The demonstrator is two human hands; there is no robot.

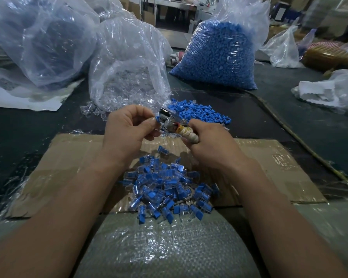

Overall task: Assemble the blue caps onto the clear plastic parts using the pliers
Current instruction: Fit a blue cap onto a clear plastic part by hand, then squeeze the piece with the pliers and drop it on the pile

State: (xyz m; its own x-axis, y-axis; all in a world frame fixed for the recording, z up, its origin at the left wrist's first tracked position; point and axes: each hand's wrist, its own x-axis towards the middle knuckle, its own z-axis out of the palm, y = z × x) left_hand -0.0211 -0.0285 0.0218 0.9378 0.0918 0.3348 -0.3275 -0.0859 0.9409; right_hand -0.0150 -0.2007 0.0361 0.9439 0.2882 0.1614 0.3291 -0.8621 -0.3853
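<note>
My left hand (127,127) pinches a blue cap (157,118) with a clear part that is hard to make out, right at the metal jaws of the pliers (168,122). My right hand (207,141) grips the pliers by their tape-wrapped handle (189,134). A loose heap of blue caps (197,113) lies just beyond the hands. Clear plastic parts (127,91) spill from an open transparent bag behind my left hand. Below the hands, a pile of joined blue-and-clear pieces (169,189) rests on flattened cardboard (68,157).
A big bag of blue caps (219,55) stands at the back centre. Large clear bags (42,41) fill the back left. White bags and foam (327,91) lie at right. A stick or cord (289,133) runs diagonally at right. A plastic-wrapped woven sack (165,247) sits at the bottom.
</note>
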